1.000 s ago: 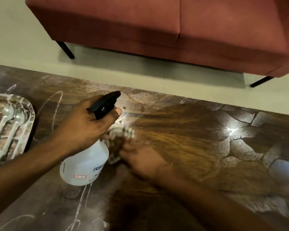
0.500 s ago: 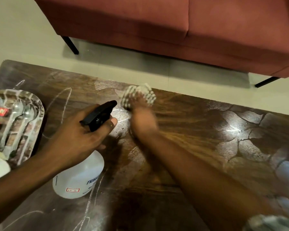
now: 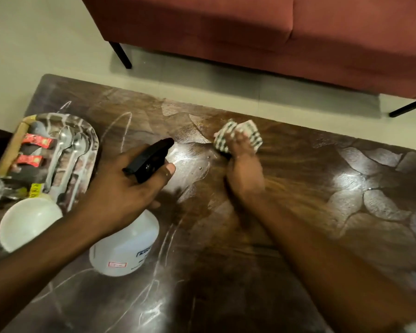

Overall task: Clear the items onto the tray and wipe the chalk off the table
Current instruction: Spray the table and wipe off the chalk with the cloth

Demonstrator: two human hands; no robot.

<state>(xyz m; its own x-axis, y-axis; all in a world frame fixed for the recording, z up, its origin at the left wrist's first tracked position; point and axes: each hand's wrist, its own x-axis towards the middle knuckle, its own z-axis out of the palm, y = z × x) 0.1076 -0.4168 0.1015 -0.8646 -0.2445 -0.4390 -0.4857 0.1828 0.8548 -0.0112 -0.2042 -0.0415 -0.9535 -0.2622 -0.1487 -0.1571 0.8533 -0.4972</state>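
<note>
My left hand (image 3: 120,188) grips the black trigger head of a white spray bottle (image 3: 127,246) that stands on the dark wooden table (image 3: 298,188). My right hand (image 3: 244,169) presses a checked cloth (image 3: 238,137) onto the tabletop near the far edge, its fingers curled on the cloth. White chalk lines (image 3: 124,127) run across the left and near parts of the table. A wet, shiny patch lies between the bottle's nozzle and the cloth. At the far left stands a silver tray (image 3: 91,138) holding spoons (image 3: 65,152), red sachets (image 3: 36,140) and a white bowl (image 3: 27,222).
A red sofa (image 3: 250,32) on black legs stands beyond the table, with pale floor in between. The table's far edge runs just behind the cloth. Bright light reflects off the tabletop on the right.
My right hand has swept the cloth from close to the bottle out to the far edge, then a little to the right. The left hand keeps its hold on the bottle.
</note>
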